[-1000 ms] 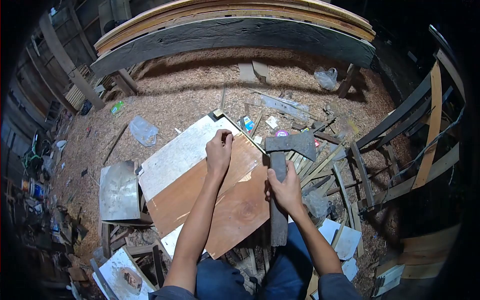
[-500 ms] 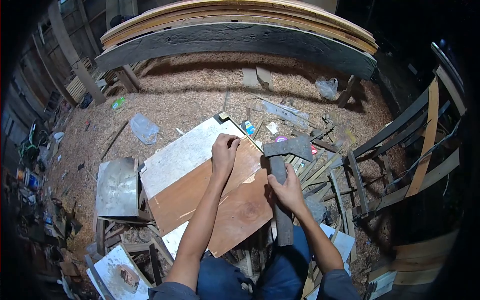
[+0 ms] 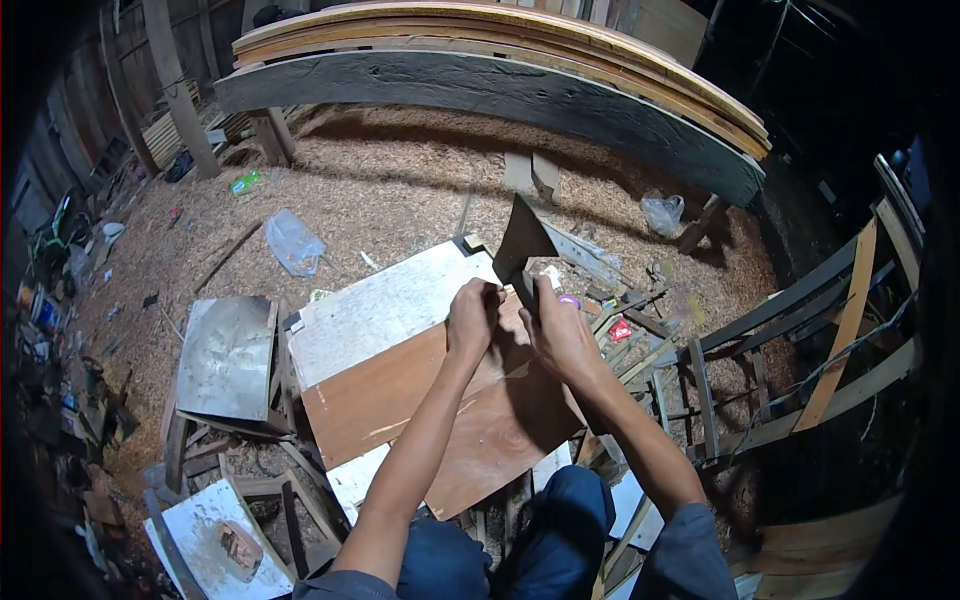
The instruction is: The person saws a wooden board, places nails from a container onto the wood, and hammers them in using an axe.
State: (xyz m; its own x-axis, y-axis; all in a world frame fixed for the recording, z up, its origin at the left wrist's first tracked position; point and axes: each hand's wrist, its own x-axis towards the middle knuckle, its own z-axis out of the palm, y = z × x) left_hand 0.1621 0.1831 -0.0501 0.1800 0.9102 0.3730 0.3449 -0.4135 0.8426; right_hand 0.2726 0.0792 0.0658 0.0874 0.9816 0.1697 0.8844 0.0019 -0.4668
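Note:
My right hand (image 3: 562, 335) is wrapped round the wooden handle of a hatchet (image 3: 522, 240). The hatchet's dark head is raised above the far right edge of a brown plywood panel (image 3: 385, 385). Close to the hatchet head, the fingers of my left hand (image 3: 471, 322) are pinched together over that same edge. Whatever they hold, if anything, is too small to make out. A whitish board (image 3: 385, 305) lies along the panel's far left side. Part of the plywood is in the shadow of my right hand and the hatchet.
Stacked planks (image 3: 500, 30) rest on a long beam bench at the back. To the left stands a metal-topped stool (image 3: 228, 358). Wood scraps (image 3: 650, 355) and a slatted wooden frame (image 3: 800, 330) are on the right. Plastic bags (image 3: 292, 243) lie on the shavings-covered floor.
The hatchet has turned and swung leftward, its head now close to my left hand. My left hand has shifted slightly right and down, still pinched. The camera view has tilted slightly.

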